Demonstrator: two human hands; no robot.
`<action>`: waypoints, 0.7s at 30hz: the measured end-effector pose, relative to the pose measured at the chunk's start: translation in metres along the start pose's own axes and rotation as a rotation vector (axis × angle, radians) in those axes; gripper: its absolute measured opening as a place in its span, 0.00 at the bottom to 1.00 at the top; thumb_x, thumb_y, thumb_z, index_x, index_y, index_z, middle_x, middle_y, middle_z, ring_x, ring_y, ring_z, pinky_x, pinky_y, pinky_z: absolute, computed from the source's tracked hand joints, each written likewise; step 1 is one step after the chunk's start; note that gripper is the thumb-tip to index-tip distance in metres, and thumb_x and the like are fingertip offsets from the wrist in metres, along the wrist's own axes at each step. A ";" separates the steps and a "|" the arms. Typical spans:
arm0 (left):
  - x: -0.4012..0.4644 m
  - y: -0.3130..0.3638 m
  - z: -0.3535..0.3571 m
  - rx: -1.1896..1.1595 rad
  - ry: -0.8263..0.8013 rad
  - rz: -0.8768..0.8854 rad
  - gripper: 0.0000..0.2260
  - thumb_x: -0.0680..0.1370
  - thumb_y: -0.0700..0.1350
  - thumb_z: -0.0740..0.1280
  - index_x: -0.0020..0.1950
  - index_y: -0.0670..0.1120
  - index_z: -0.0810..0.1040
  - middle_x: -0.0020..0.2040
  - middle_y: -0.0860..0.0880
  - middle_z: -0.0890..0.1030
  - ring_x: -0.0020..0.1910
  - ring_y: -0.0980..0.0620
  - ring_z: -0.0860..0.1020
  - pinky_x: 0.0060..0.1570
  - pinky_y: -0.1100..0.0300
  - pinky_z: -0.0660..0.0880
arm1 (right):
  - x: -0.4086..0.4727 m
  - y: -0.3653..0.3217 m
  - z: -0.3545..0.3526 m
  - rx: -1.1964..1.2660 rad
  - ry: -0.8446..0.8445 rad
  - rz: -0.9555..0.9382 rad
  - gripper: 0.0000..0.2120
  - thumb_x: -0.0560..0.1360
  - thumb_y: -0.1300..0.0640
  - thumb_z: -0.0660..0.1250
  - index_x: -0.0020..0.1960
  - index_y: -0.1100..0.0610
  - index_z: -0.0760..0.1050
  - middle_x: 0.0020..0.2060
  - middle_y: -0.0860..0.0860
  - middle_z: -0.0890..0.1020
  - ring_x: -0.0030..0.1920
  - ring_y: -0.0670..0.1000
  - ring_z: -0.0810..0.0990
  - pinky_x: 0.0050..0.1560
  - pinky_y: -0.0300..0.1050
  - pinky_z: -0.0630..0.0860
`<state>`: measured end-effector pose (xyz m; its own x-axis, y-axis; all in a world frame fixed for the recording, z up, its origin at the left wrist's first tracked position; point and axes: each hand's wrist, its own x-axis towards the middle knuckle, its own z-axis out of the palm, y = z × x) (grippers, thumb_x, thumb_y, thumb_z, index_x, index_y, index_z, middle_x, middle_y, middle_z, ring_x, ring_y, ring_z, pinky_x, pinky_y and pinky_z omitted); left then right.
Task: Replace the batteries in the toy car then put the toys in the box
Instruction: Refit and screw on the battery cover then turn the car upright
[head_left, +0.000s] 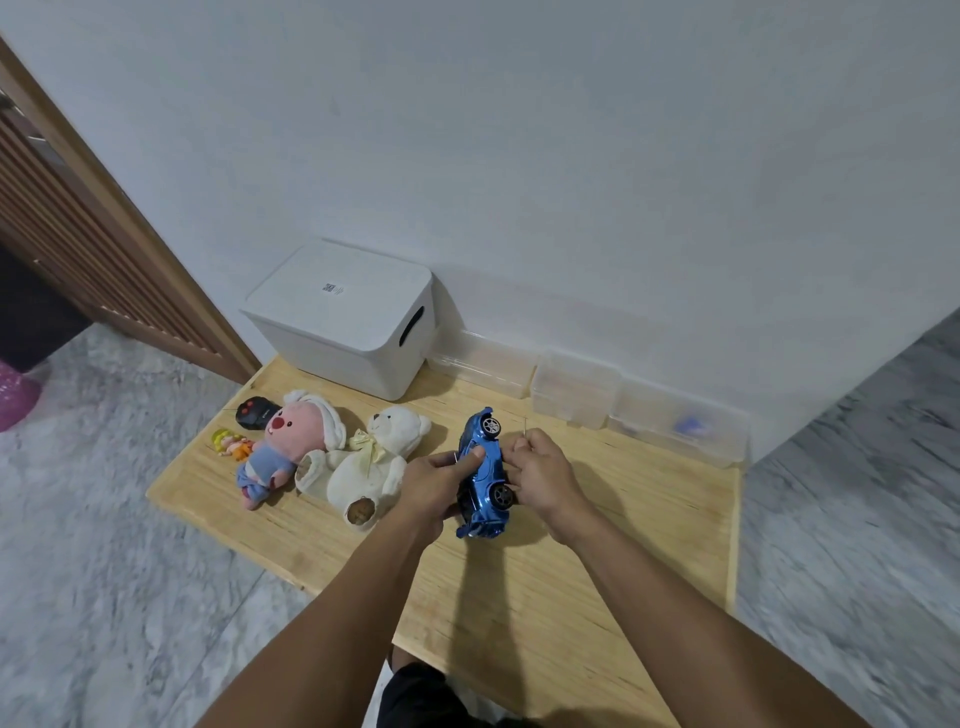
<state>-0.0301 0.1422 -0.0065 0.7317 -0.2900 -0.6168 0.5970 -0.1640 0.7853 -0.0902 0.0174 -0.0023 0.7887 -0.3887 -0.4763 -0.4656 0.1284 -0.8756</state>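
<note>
toy car (480, 470) held on its side above table (597, 571), mid-right | left hand (436, 480) grips body, right hand (540, 470) pinches underside | likely light, stiff, glossy-slippery plastic; hold body, not 2 visible wheels | box (343, 317) far left, shut

A low wooden table (597, 571) stands in front of me on the grey floor. On its far left sits a closed white box (343, 317), with clear plastic containers (587, 389) along the far edge to the right. Nearer on the left lie a black remote (252, 412), a small doll (231, 443), a pink plush (283, 441) and a white teddy bear (371, 462).
</note>
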 end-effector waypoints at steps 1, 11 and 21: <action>0.001 0.000 0.002 0.001 0.010 0.014 0.12 0.75 0.45 0.73 0.52 0.37 0.81 0.42 0.42 0.84 0.32 0.52 0.83 0.31 0.60 0.78 | 0.002 0.002 0.000 0.016 0.005 0.007 0.08 0.75 0.45 0.57 0.39 0.43 0.71 0.51 0.53 0.82 0.54 0.57 0.81 0.57 0.64 0.77; 0.002 -0.003 0.017 0.240 0.059 0.046 0.11 0.77 0.34 0.60 0.41 0.39 0.81 0.34 0.45 0.79 0.33 0.50 0.76 0.37 0.56 0.75 | -0.002 0.018 -0.011 -0.108 0.046 0.054 0.11 0.77 0.59 0.64 0.46 0.52 0.61 0.37 0.48 0.70 0.37 0.47 0.69 0.37 0.42 0.67; 0.002 -0.009 0.023 0.529 0.083 0.159 0.09 0.76 0.39 0.65 0.46 0.44 0.85 0.41 0.43 0.85 0.44 0.43 0.83 0.47 0.44 0.81 | -0.007 0.040 -0.008 -0.090 0.253 0.127 0.14 0.72 0.65 0.65 0.39 0.53 0.61 0.35 0.50 0.69 0.35 0.50 0.67 0.35 0.45 0.66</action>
<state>-0.0412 0.1217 -0.0134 0.8355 -0.2778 -0.4741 0.2468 -0.5811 0.7755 -0.1182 0.0177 -0.0333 0.6016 -0.5913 -0.5370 -0.5969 0.1139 -0.7942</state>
